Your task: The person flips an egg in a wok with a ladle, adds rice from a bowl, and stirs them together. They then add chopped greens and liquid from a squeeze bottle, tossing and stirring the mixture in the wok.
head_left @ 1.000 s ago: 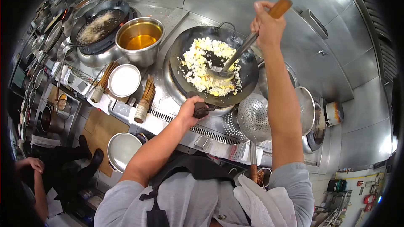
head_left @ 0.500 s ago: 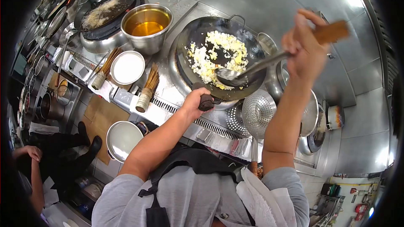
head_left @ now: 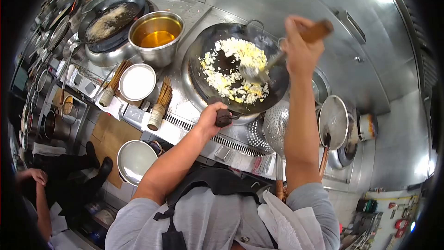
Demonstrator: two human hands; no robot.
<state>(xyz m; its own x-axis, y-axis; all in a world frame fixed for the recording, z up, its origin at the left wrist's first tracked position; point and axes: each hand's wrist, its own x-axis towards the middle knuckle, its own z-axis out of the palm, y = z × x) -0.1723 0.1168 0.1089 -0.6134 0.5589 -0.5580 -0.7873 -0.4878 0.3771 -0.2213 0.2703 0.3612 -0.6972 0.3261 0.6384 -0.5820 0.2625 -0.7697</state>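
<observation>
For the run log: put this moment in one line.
left hand: grips handle of wok | right hand: holds ladle, bowl in rice | oil pot: beside wok

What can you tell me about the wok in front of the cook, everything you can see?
The wok is a wide, round pan of dark metal, blackened inside, with a thin loop handle at its far rim. It sits in a round opening of the steel stove. Yellow and white fried rice is scattered across its inside. The left hand grips its near handle through a dark pad. The ladle, held in the right hand, dips into the food.
</observation>
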